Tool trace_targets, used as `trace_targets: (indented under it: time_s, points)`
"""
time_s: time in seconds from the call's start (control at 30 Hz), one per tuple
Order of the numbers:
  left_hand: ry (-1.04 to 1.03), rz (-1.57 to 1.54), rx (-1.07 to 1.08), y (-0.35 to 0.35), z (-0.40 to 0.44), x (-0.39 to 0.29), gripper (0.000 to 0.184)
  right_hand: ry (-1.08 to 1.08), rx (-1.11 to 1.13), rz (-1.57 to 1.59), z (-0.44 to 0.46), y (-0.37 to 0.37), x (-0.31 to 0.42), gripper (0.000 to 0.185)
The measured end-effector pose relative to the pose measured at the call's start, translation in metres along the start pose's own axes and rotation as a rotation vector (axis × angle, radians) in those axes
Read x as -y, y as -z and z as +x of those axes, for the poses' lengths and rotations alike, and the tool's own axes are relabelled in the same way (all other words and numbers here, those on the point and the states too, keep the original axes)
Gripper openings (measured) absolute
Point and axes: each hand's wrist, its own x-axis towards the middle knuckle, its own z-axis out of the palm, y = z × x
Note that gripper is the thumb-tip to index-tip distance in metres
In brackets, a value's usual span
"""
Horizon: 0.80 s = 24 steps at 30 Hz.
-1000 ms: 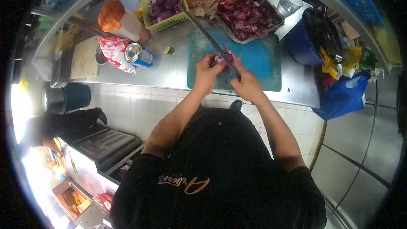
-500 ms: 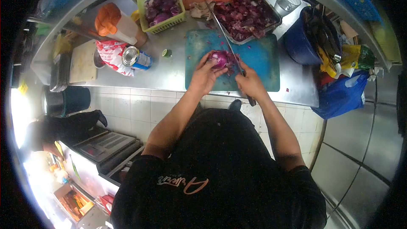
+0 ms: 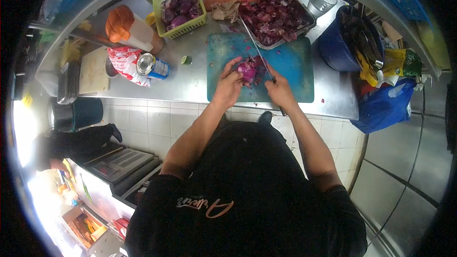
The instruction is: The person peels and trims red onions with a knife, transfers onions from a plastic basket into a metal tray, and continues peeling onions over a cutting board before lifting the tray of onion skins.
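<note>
Over the teal board (image 3: 290, 78): left hand (image 3: 228, 88) half-curled, holding red onion (image 3: 247, 72); right hand (image 3: 281, 91) wrapped around knife (image 3: 257, 46), blade beside onion. We'd tuck left fingers well back.

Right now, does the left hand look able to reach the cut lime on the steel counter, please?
Probably yes: only cutting board and bare counter seem to separate the left hand from the cut lime, though it would likely have to leave the red onion first.

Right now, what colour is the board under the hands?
The cutting board is blue-green; head view.
</note>
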Motion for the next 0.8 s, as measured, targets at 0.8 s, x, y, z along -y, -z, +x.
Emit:
trace_targets:
  time_s: [0.8]
  points:
    - [-0.001,0.041,0.054,0.021,-0.009,-0.021,0.046,-0.158,0.110,-0.098,0.003,0.014,0.006,0.058]
